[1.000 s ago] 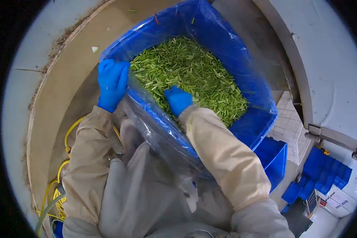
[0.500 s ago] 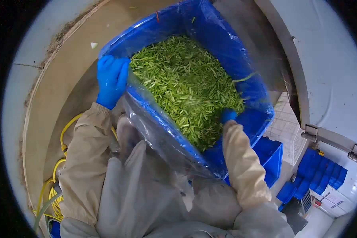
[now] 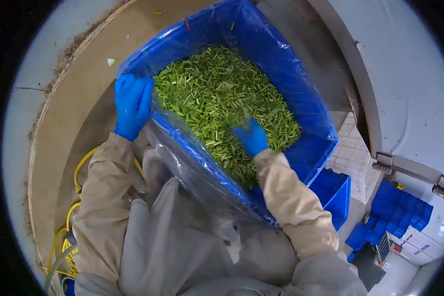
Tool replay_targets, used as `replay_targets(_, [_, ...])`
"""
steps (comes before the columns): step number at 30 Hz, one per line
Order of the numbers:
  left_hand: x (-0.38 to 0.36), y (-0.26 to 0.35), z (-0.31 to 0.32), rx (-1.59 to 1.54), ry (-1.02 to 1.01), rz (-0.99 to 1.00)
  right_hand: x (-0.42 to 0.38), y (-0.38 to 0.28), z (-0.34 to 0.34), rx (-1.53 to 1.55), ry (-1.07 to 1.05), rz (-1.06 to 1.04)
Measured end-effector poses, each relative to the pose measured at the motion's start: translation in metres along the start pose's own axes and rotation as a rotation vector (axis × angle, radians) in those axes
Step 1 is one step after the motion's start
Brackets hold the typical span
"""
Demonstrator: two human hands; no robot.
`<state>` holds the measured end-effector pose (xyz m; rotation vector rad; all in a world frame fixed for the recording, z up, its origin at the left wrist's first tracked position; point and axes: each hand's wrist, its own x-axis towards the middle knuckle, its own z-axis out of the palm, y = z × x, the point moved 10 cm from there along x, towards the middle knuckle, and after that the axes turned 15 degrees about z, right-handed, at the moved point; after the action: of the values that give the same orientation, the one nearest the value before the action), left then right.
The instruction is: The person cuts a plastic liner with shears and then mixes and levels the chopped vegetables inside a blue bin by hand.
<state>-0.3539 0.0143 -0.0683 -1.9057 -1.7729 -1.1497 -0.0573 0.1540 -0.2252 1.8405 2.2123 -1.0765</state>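
A large blue bin point(image 3: 308, 158), lined with clear plastic, holds a heap of chopped green stalks point(image 3: 217, 98). My left hand point(image 3: 132, 103), in a blue glove, is closed on the lined rim at the bin's left corner. Loose clear plastic point(image 3: 182, 158) hangs over the near side, below that hand. In the middle of the heap, my right hand point(image 3: 253, 138), also blue-gloved, touches the stalks; its fingertips are partly sunk among them, so whether it holds any is hidden.
Behind the near right edge stands another blue bin point(image 3: 338, 197). A white grate point(image 3: 355, 158) and stacked blue crates point(image 3: 394, 209) are at the right. Yellow hose point(image 3: 69, 246) lies at the lower left. A curved pale wall point(image 3: 54, 148) rises on the left.
My right hand has moved left and up from the heap's right edge to its middle, and more of it shows. My left hand stays on the rim; the view has shifted slightly.
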Motion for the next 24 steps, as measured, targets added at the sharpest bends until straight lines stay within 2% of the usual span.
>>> replay_targets(2, [0.002,0.004,-0.002,0.019,0.012,0.03,0.019,0.046,-0.036,0.042,0.165,-0.035])
replay_targets(4, [0.002,0.002,-0.002,-0.01,0.007,0.002,0.033,0.074,-0.072,-0.071,0.372,0.096])
replay_targets(5, [0.002,0.002,-0.003,-0.007,0.008,0.002,0.051,0.098,-0.06,-0.07,0.372,0.093])
replay_targets(7, [0.006,0.006,-0.004,0.011,0.023,0.016,0.095,0.179,-0.011,-0.111,0.18,0.314])
replay_targets(8, [0.006,0.007,-0.003,0.011,0.027,0.021,0.067,0.118,-0.013,-0.413,0.157,0.17])
replay_targets(9, [0.004,0.003,-0.001,-0.001,0.008,-0.007,0.054,0.098,-0.017,-0.406,0.161,0.165])
replay_targets(11, [0.001,-0.003,0.0,-0.006,-0.023,-0.044,0.03,0.069,0.001,-0.357,-0.011,0.045])
replay_targets(12, [0.002,-0.001,-0.001,-0.015,-0.022,-0.03,0.008,0.047,-0.014,-0.272,0.077,-0.016])
replay_targets(13, [0.003,0.001,-0.002,-0.027,-0.019,-0.013,-0.004,0.033,-0.024,-0.268,0.068,-0.015])
replay_targets(15, [0.003,0.002,-0.001,-0.018,-0.024,-0.013,-0.016,0.027,-0.038,-0.341,-0.05,0.032])
replay_targets(17, [0.004,0.003,-0.001,-0.01,-0.015,-0.014,-0.005,0.037,-0.035,-0.382,0.019,-0.044])
replay_targets(19, [0.003,0.001,-0.002,-0.002,-0.008,-0.021,0.01,0.033,-0.015,-0.044,-0.176,-0.044])
replay_targets(20, [0.003,0.001,-0.002,0.004,-0.009,-0.02,0.001,-0.01,-0.019,-0.061,-0.22,-0.122])
replay_targets(22, [0.004,0.003,-0.003,0.012,0.009,0.005,0.014,-0.052,-0.001,-0.125,-0.097,-0.43])
replay_targets(24, [0.003,0.001,-0.002,0.01,-0.005,-0.007,0.036,-0.077,0.029,-0.058,-0.303,-0.206])
